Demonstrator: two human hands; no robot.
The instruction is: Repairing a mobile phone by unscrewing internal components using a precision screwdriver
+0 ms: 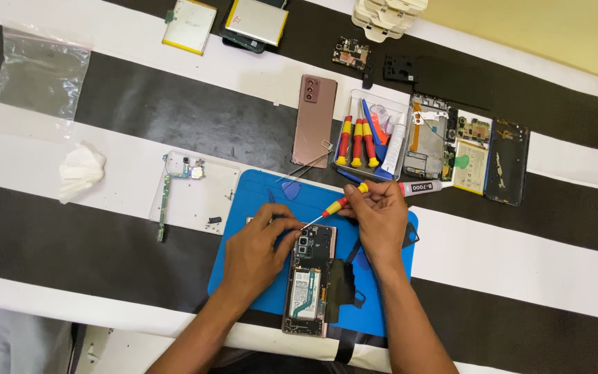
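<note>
— Counting from where I stand: one opened phone (pixel 311 280) lies on the blue mat (pixel 243 277), back cover off, its insides showing.

— And the hands?

— Two, both bare. The right hand (pixel 381 216) is closed around one red-and-yellow screwdriver (pixel 333 206), pinching its handle, and the tip slants down to the top end of the phone. The left hand (pixel 257 253) rests on the mat at the phone's upper left corner, fingers curled against the edge right beside the tip. Whether it pinches anything small there, I cannot tell.

— More screwdrivers?

— Three like it stand side by side in the clear tray (pixel 399 111), together with some blue plastic picks and a white tube. One grey glue tube (pixel 420 187) lies just below the tray, near the right hand's knuckles.

— What else is around?

— One bronze back cover (pixel 313 118) left of the tray, with a pair of tweezers (pixel 304 167) at its lower end. One clear plate (pixel 195 201) left of the mat carries a few small parts. To the right of the tray, a phone frame, a battery section and one dark panel (pixel 507 163) sit in a row. Up top, two flat yellow-edged batteries (pixel 188 24). Far left, one clear bag (pixel 39 73) and one crumpled white tissue (pixel 81 170).

— Anything blocking the view?

— The left hand's fingers cover the phone's corner, and a black flap beside the phone hides part of the mat.
</note>
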